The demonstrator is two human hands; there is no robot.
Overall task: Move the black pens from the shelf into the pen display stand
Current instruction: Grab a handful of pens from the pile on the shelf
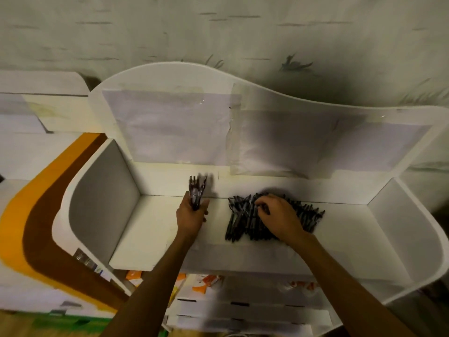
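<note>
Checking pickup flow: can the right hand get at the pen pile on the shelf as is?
Likely yes: the right hand already rests on the pile of black pens; nothing covers it.

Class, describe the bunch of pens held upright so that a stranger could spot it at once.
Find the white shelf with curved side walls. Left of the loose heap of black pens lying flat under the right hand, the left hand grips a small bunch of black pens. Only this bunch stands upright, off the shelf.

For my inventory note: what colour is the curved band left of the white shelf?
Orange band beside a brown band, seen in the head view.
</note>
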